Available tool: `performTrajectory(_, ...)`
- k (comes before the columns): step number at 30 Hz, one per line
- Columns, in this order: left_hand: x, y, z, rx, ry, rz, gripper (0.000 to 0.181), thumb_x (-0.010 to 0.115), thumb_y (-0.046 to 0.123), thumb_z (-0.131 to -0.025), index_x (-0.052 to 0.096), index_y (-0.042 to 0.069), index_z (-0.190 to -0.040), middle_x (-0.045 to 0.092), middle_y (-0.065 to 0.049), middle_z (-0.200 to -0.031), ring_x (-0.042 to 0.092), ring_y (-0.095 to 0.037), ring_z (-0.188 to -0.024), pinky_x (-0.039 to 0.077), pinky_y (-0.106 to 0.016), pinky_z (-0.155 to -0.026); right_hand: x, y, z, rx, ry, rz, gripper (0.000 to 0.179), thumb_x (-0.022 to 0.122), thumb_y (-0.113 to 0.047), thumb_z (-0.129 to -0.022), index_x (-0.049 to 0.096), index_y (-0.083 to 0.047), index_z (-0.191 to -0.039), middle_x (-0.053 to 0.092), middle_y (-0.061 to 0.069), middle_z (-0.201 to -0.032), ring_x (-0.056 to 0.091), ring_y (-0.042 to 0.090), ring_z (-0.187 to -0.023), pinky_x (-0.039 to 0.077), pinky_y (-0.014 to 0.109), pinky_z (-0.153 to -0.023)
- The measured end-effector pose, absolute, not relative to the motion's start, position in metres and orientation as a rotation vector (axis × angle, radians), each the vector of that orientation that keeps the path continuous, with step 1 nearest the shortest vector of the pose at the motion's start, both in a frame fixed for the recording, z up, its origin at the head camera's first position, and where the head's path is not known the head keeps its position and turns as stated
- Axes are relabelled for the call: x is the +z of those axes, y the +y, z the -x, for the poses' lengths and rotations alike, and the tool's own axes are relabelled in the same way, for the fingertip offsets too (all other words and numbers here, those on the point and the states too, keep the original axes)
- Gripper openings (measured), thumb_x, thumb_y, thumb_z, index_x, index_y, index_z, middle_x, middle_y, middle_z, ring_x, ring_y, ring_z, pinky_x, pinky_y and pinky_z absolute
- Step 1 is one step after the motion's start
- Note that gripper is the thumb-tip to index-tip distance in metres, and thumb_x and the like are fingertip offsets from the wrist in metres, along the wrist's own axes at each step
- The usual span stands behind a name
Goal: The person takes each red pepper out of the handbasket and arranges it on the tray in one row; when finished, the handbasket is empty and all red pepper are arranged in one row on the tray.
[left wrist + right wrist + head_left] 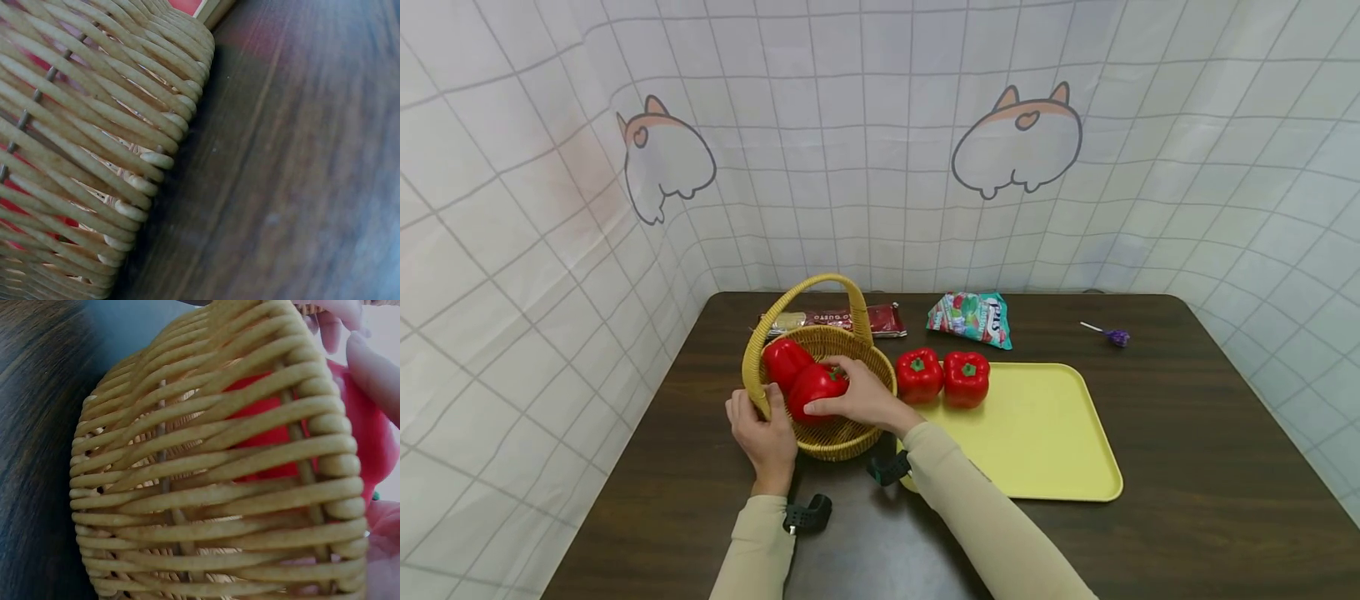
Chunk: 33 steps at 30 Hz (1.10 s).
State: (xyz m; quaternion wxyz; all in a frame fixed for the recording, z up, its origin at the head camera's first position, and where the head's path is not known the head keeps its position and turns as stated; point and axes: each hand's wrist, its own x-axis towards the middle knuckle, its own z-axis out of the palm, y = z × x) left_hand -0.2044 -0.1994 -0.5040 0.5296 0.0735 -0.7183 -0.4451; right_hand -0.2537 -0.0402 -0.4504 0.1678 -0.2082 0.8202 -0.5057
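A yellow wicker basket (842, 446) with a tall arched handle stands on the dark table. Inside it lie two red bell peppers. My right hand (865, 396) reaches over the rim and grips the nearer bell pepper (811, 390), thumb on the near side and fingers across its top. The other bell pepper (786, 362) sits behind it, to the left. My left hand (766, 433) holds the basket's left rim at the foot of the handle. Through the weave in the right wrist view, the red bell pepper (369, 425) shows beside my thumb.
Right of the basket, a yellow tray (1037, 433) carries two more bell peppers (966, 379) at its far left corner. Behind lie a long red packet (886, 320), a teal snack bag (972, 318) and a small purple flower-like item (1117, 337). A gridded curtain borders the table.
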Motion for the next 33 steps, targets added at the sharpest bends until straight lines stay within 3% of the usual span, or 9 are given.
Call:
performTrajectory(14, -0.502, -0.198, 0.205, -1.072, -1.704, -0.152, 0.010, 0.068, 0.001, -0.087, 0.058, -0.002, -0.086, 0.048, -0.014, -0.078, 0.039, -0.017, -0.081, 0.025, -0.030, -0.073, -0.446, -0.020, 0.232, -1.689, 2.310, 0.726, 0.084, 0.083, -0.033, -0.076, 0.039, -0.020, -0.146, 0.045, 0.000, -0.141, 0.049, 0.023, -0.120, 0.050, 0.041, -0.091)
performTrajectory(20, -0.503, -0.199, 0.204, -1.077, -1.683, -0.150, 0.012, 0.069, 0.003, -0.087, 0.058, -0.002, -0.084, 0.047, -0.014, -0.076, 0.038, -0.015, -0.079, 0.023, -0.030, -0.072, -0.444, -0.006, 0.221, -1.765, 2.279, 0.655, 0.089, 0.083, -0.030, -0.076, 0.033, -0.018, -0.149, 0.041, 0.001, -0.143, 0.047, 0.024, -0.123, 0.051, 0.043, -0.092)
performTrajectory(27, -0.503, -0.199, 0.204, -1.096, -1.686, -0.155, 0.014, 0.070, 0.002, -0.087, 0.057, -0.001, -0.082, 0.045, -0.012, -0.075, 0.037, -0.013, -0.079, 0.022, -0.029, -0.072, -0.441, 0.016, 0.214, -1.914, 2.207, 0.543, 0.084, 0.082, -0.027, -0.079, 0.035, -0.017, -0.147, 0.045, 0.002, -0.140, 0.048, 0.025, -0.126, 0.048, 0.044, -0.097)
performTrajectory(33, -0.502, -0.198, 0.203, -1.101, -1.700, -0.169, 0.014, 0.069, 0.002, -0.087, 0.056, -0.001, -0.082, 0.045, -0.012, -0.076, 0.037, -0.014, -0.079, 0.023, -0.029, -0.072, -0.437, 0.037, 0.206, -1.978, 2.195, 0.503, 0.080, 0.082, -0.020, -0.078, 0.038, -0.019, -0.144, 0.047, 0.004, -0.138, 0.049, 0.027, -0.124, 0.051, 0.044, -0.092)
